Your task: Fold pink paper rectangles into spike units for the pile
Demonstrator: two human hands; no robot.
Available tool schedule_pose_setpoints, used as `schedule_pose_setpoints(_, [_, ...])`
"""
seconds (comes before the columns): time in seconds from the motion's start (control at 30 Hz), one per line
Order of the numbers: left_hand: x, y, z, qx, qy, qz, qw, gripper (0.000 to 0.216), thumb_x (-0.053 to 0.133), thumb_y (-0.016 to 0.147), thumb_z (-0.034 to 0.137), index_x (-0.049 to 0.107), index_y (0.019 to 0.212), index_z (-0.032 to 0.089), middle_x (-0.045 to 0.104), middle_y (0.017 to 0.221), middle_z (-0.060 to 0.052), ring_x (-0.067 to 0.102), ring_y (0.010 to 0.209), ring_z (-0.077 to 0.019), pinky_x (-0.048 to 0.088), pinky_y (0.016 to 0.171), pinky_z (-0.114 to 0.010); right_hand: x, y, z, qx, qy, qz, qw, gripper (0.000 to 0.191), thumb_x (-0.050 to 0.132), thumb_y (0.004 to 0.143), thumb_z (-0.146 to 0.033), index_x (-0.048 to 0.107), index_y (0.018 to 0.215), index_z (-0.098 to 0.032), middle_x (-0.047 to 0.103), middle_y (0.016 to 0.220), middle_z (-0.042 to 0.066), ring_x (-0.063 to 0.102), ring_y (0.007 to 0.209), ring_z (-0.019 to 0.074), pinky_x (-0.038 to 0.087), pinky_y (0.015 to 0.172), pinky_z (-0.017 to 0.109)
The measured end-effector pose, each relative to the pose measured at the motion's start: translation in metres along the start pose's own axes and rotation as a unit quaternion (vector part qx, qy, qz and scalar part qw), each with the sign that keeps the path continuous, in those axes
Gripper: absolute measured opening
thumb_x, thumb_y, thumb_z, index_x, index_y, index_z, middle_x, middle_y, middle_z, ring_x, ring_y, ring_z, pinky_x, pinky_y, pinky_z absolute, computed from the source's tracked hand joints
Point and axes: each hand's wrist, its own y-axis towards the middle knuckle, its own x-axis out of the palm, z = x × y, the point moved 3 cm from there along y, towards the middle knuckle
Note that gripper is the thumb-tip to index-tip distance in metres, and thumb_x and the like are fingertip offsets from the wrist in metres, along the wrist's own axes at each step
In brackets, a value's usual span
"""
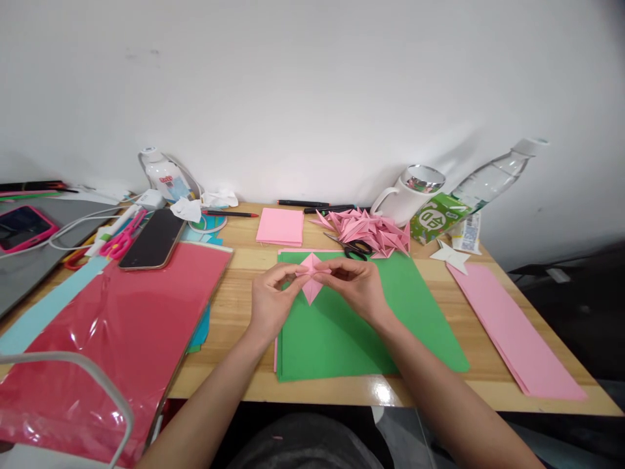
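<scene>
A folded pink origami paper (311,292), diamond-shaped with crease lines, is pinched between both hands over a stack of green paper (342,345). My left hand (274,294) grips its left corner between thumb and fingers. On the opposite corner, my right hand (355,288) has closed its thumb and fingertips. Just beyond the right hand lie black-handled scissors (358,249), beside a heap of folded pink paper pieces (374,229). A stack of square pink sheets (280,226) rests behind the left hand.
On the left are a red plastic-wrapped paper pack (112,319), a phone (153,239) and pink scissors (124,238). Back right stand a white mug (407,195), a green box (437,218) and a clear bottle (498,172). Pink strips (512,329) lie along the right edge.
</scene>
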Motion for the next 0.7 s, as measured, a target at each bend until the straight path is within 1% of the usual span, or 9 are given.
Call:
schedule_pose_setpoints(0.13, [-0.002,0.001,-0.003,-0.009,0.005,0.002,1.000,0.011,0.072,0.066,0.027,0.072,0.073,0.019,0.066,0.071,-0.001,0.056,0.065,-0.0124,0.045,0.064,-0.024,0.000,-0.001,-0.004,-0.033,-0.042,0.021,0.998,0.018,0.077,0.062,-0.032,0.074,0.075,-0.021,0.069,0.071,0.004,0.056,0.062,0.0151,0.046,0.058,0.029])
schedule_pose_setpoints(0.23, [-0.004,0.001,-0.004,-0.007,0.012,0.004,1.000,0.012,0.073,0.065,0.025,0.073,0.076,0.020,0.066,0.070,-0.001,0.057,0.064,-0.0121,0.045,0.062,-0.024,0.001,-0.002,-0.007,-0.077,-0.071,0.027,0.994,0.014,0.075,0.066,-0.029,0.075,0.078,-0.022,0.069,0.071,0.003,0.056,0.061,0.0147,0.045,0.058,0.028])
schedule_pose_setpoints(0.33, [-0.004,0.001,-0.003,0.001,0.013,0.008,1.000,0.011,0.074,0.065,0.025,0.074,0.074,0.020,0.068,0.073,-0.002,0.059,0.067,-0.0135,0.046,0.063,-0.024,0.000,-0.003,-0.008,-0.135,-0.104,0.021,0.985,0.009,0.072,0.070,-0.028,0.075,0.078,-0.024,0.068,0.069,0.003,0.056,0.060,0.0143,0.045,0.058,0.028])
schedule_pose_setpoints(0.4, [-0.004,0.001,-0.003,0.015,0.018,0.011,1.000,0.010,0.074,0.065,0.025,0.074,0.074,0.021,0.069,0.074,-0.002,0.061,0.068,-0.0145,0.047,0.064,-0.025,0.000,-0.002,-0.008,-0.159,-0.134,0.011,0.978,0.010,0.071,0.072,-0.028,0.075,0.081,-0.025,0.066,0.068,0.002,0.055,0.060,0.0141,0.044,0.058,0.028])
schedule_pose_setpoints(0.53, [-0.005,0.001,-0.003,0.059,0.050,0.004,0.997,0.009,0.072,0.068,0.027,0.074,0.075,0.023,0.070,0.075,-0.002,0.061,0.067,-0.0154,0.047,0.064,-0.027,-0.002,-0.001,-0.008,-0.174,-0.170,-0.008,0.970,0.013,0.068,0.074,-0.029,0.074,0.086,-0.027,0.064,0.070,0.003,0.056,0.062,0.0147,0.045,0.058,0.029])
schedule_pose_setpoints(0.63, [-0.006,0.001,-0.004,0.079,0.067,-0.005,0.995,0.009,0.071,0.070,0.028,0.074,0.076,0.024,0.069,0.073,-0.002,0.060,0.064,-0.0148,0.046,0.062,-0.026,-0.002,-0.001,-0.011,-0.187,-0.175,-0.011,0.967,0.011,0.067,0.076,-0.029,0.074,0.084,-0.026,0.064,0.069,0.003,0.056,0.061,0.0145,0.044,0.057,0.028])
schedule_pose_setpoints(0.7, [-0.006,0.001,-0.004,0.082,0.076,-0.006,0.994,0.008,0.071,0.070,0.029,0.074,0.075,0.023,0.068,0.071,-0.002,0.058,0.062,-0.0142,0.043,0.059,-0.025,-0.001,-0.002,-0.012,-0.183,-0.187,-0.007,0.965,0.010,0.067,0.076,-0.031,0.074,0.080,-0.025,0.064,0.067,0.003,0.055,0.060,0.0145,0.044,0.057,0.028])
